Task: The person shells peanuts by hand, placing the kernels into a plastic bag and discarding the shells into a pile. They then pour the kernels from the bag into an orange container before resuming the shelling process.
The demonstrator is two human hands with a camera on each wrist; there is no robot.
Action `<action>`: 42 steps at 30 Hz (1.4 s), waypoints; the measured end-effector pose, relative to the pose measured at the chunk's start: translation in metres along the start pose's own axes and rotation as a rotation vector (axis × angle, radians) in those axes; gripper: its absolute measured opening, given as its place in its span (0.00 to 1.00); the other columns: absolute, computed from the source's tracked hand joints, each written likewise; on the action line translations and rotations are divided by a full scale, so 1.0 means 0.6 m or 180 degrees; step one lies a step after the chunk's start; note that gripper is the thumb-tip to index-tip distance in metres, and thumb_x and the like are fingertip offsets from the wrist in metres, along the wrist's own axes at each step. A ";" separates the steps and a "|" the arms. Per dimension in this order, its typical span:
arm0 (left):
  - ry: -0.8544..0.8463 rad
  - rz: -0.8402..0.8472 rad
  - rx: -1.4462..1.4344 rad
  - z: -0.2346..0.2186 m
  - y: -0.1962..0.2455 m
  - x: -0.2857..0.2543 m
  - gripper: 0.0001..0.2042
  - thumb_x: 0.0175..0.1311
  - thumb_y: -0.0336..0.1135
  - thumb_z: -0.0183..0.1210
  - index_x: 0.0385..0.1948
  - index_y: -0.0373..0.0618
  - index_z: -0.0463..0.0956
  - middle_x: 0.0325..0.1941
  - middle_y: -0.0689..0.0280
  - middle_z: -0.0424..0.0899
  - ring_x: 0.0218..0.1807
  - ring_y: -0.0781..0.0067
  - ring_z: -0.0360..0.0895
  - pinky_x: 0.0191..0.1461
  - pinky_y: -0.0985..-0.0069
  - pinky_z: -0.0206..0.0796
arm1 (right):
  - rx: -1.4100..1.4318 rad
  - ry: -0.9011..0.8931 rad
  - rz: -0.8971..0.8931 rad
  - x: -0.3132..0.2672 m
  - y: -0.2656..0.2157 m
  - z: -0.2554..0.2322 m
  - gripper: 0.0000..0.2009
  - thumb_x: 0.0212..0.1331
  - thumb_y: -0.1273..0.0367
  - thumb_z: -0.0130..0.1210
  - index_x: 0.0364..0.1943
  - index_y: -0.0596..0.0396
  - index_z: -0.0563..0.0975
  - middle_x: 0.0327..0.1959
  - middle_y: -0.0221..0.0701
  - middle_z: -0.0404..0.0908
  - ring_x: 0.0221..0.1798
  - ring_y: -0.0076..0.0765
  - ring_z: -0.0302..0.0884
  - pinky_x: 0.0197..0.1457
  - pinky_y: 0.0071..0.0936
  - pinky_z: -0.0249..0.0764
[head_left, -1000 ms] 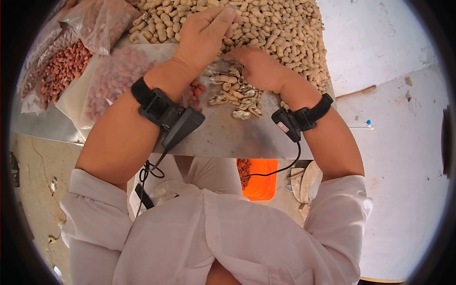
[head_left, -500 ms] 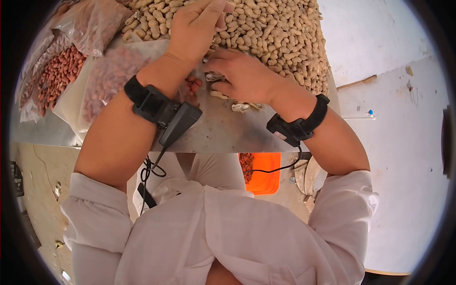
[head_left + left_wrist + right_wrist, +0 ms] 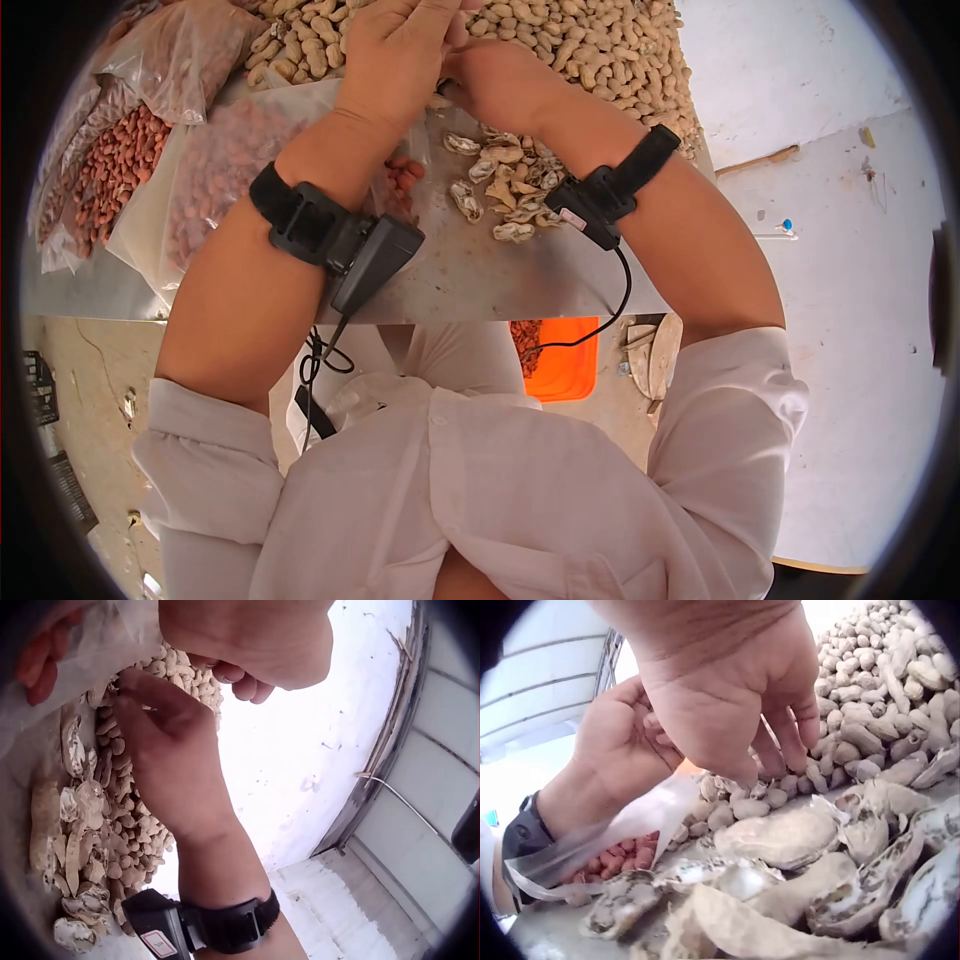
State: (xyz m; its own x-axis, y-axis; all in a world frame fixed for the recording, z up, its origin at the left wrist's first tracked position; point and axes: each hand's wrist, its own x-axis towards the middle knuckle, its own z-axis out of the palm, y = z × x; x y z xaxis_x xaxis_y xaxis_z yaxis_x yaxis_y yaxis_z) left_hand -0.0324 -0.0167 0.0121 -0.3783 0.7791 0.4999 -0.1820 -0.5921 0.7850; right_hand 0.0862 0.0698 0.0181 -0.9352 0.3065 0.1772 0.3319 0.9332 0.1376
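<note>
Both hands meet at the near edge of the heap of peanuts (image 3: 590, 50), raised just above the metal table (image 3: 470, 280). The left hand (image 3: 395, 50) and right hand (image 3: 500, 80) touch with fingers curled toward each other as if working one nut between them, but whether anything is pinched there I cannot tell. Empty shells (image 3: 505, 190) lie in a small pile below the right wrist. A clear bag of red kernels (image 3: 225, 165) sits open just beside the left wrist, probably kept close for dropping kernels in.
</note>
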 end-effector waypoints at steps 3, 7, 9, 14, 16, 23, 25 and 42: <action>0.0069 0.0017 0.0086 0.007 0.005 -0.004 0.14 0.70 0.37 0.44 0.31 0.38 0.76 0.21 0.74 0.71 0.22 0.86 0.62 0.25 0.87 0.55 | -0.0209 -0.0275 0.0277 0.010 -0.013 -0.011 0.08 0.50 0.72 0.50 0.33 0.53 0.80 0.36 0.38 0.80 0.43 0.46 0.77 0.45 0.40 0.74; 0.0024 -0.0024 0.0108 0.005 0.007 -0.005 0.14 0.70 0.37 0.44 0.31 0.38 0.76 0.21 0.74 0.70 0.22 0.86 0.62 0.25 0.87 0.55 | -0.0191 -0.0354 0.0315 0.014 -0.011 -0.011 0.07 0.49 0.72 0.50 0.30 0.54 0.79 0.34 0.39 0.80 0.40 0.48 0.78 0.44 0.40 0.74; 0.0023 -0.0003 0.0066 0.005 0.005 -0.005 0.14 0.70 0.36 0.44 0.31 0.38 0.76 0.21 0.74 0.70 0.22 0.86 0.62 0.25 0.87 0.55 | -0.0130 -0.0262 0.0223 0.010 -0.007 -0.016 0.07 0.49 0.71 0.51 0.29 0.55 0.79 0.34 0.39 0.80 0.39 0.48 0.78 0.43 0.39 0.74; 0.0039 -0.0036 0.0174 0.004 0.011 -0.005 0.14 0.70 0.36 0.43 0.31 0.38 0.75 0.21 0.74 0.70 0.23 0.86 0.63 0.26 0.87 0.56 | 0.0960 0.0086 0.0399 -0.049 0.001 -0.080 0.09 0.49 0.66 0.56 0.29 0.57 0.78 0.28 0.38 0.80 0.32 0.44 0.78 0.37 0.36 0.73; 0.0026 0.0103 0.0273 0.006 0.015 -0.006 0.14 0.70 0.36 0.43 0.31 0.38 0.75 0.21 0.73 0.70 0.23 0.86 0.63 0.27 0.87 0.57 | 0.1504 -0.0116 0.1247 -0.095 -0.013 -0.097 0.09 0.50 0.66 0.57 0.29 0.58 0.78 0.29 0.37 0.79 0.33 0.40 0.77 0.38 0.33 0.72; 0.0007 0.0020 0.0205 0.010 0.014 -0.009 0.15 0.70 0.37 0.44 0.30 0.37 0.75 0.21 0.73 0.71 0.24 0.85 0.64 0.28 0.86 0.58 | 0.2183 0.0624 0.1351 -0.207 -0.032 -0.032 0.11 0.51 0.75 0.53 0.40 0.58 0.74 0.44 0.42 0.75 0.47 0.44 0.74 0.50 0.32 0.69; 0.0012 0.0017 0.0111 0.010 0.009 -0.008 0.15 0.70 0.37 0.45 0.30 0.37 0.75 0.21 0.73 0.71 0.24 0.85 0.64 0.28 0.86 0.58 | 0.1894 0.0447 0.1567 -0.203 -0.031 -0.034 0.15 0.48 0.78 0.51 0.44 0.57 0.72 0.45 0.44 0.74 0.48 0.49 0.73 0.52 0.35 0.68; 0.0023 0.0012 0.0150 0.009 0.008 -0.010 0.14 0.69 0.38 0.46 0.29 0.39 0.76 0.21 0.74 0.71 0.23 0.87 0.63 0.27 0.88 0.56 | 0.1819 0.0045 0.1539 -0.152 0.007 -0.042 0.22 0.46 0.82 0.44 0.49 0.57 0.73 0.48 0.40 0.75 0.47 0.38 0.73 0.52 0.28 0.69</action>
State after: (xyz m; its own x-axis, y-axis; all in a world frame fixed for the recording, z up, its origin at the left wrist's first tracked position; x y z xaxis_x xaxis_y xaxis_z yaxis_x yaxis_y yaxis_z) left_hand -0.0260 -0.0229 0.0148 -0.3855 0.7753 0.5003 -0.1379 -0.5845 0.7996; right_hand 0.1760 0.0408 0.0269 -0.6983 0.7084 0.1026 0.5863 0.6482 -0.4858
